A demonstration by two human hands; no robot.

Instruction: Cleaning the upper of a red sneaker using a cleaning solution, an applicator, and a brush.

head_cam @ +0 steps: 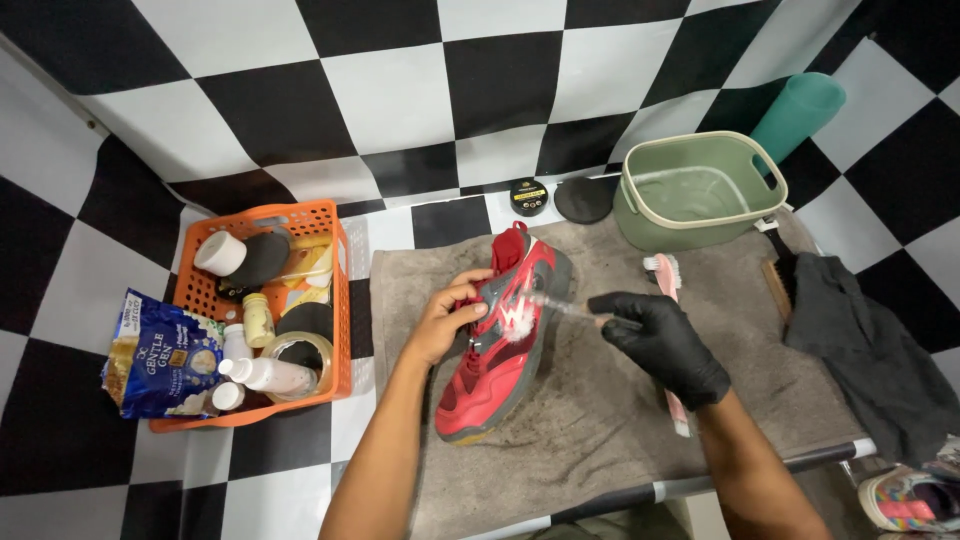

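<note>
Steadying the red sneaker (497,345) with your bare left hand (447,322), you keep it tilted on its side on the grey towel (600,400), so the flank with the white marking faces up to you. Your fingers are curled over its upper edge near the laces — a closed grip, firm enough that the shoe will not roll under pressure. Your right hand (665,345), in a black glove, is closed around the handle of a small brush (545,306), and its head rests on white foam on the shoe's side; the brush is blurred, so its exact shape is hard to tell.

Within easy reach, just behind your right hand, a pink-handled brush (668,285) lies on the towel, and the green basin (692,190) stands at the towel's far edge — close enough for dipping, I would judge. To your left, well apart from the shoe, the orange basket (330,300) holds bottles, jars and tape, with a blue pouch (155,355) beside it. A dark cloth (860,340) lies to the right.
</note>
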